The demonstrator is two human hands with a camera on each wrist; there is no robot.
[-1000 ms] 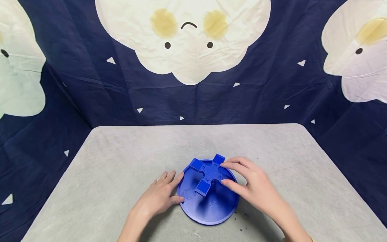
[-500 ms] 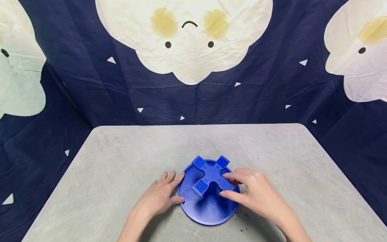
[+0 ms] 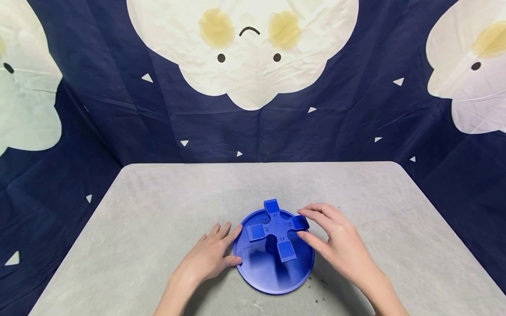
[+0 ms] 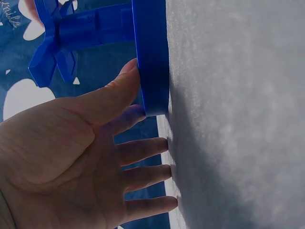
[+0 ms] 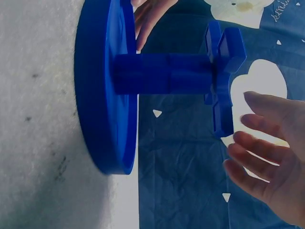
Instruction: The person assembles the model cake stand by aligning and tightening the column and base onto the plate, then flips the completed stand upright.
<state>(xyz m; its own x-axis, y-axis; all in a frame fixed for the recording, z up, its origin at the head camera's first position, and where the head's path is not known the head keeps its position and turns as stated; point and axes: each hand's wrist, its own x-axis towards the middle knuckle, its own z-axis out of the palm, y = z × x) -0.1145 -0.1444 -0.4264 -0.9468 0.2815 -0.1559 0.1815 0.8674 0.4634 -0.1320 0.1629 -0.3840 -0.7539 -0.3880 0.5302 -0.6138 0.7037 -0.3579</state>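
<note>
A blue stand has a round rimmed base (image 3: 261,278) on the table, an upright post (image 5: 164,74) and a cross-shaped top (image 3: 278,228) with numbered arms. My left hand (image 3: 209,254) lies at the left edge of the base. In the left wrist view, its thumb and forefinger touch the rim while the other fingers extend straight. Beside the arm marked 44 is my right hand (image 3: 340,239), thumb and forefinger spread either side of its end in the head view. The right wrist view shows that hand's loosely bent fingers (image 5: 257,145) with a gap to the cross.
The grey table (image 3: 174,197) carries a few small dark specks (image 3: 316,301) right of the base. Behind and at both sides hangs a dark blue cloth (image 3: 213,127) printed with white clouds and triangles.
The cross-shaped top has turned clockwise as seen from above. My right hand was around the arm marked 45; it is now farther back, by the arm marked 44. My left hand stays put.
</note>
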